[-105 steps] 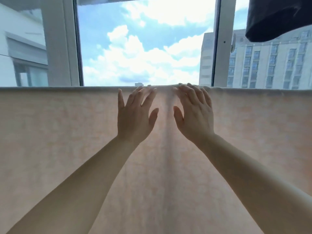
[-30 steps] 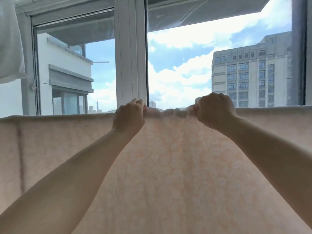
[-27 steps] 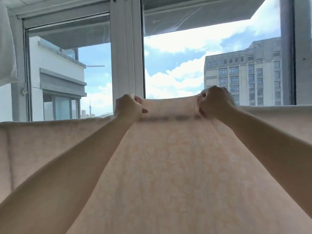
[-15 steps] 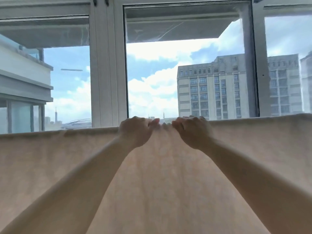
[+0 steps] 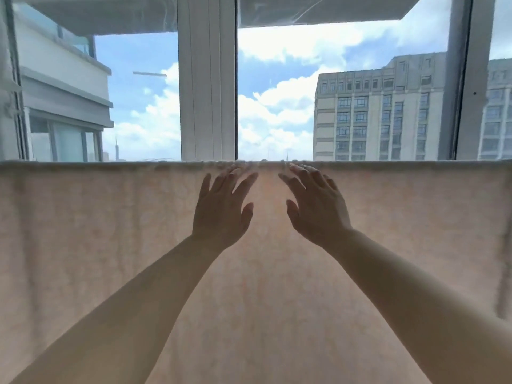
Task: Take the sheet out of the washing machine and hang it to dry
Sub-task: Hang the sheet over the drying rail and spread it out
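The pale peach sheet (image 5: 97, 231) hangs spread wide in front of me, its top fold running level across the whole view; the rail under it is hidden. My left hand (image 5: 221, 209) lies flat against the cloth just below the top edge, fingers spread. My right hand (image 5: 315, 206) is flat beside it, a small gap between the two, fingertips reaching the fold. Neither hand grips the fabric.
Behind the sheet stands a window with a white frame post (image 5: 207, 79) in the middle and a grey post (image 5: 465, 79) at the right. Buildings and cloudy sky show through the glass. The sheet fills the lower half of the view.
Both hands were fists pinching the sheet's top edge; they have let go and now lie open and flat on the cloth. The top fold has settled level.
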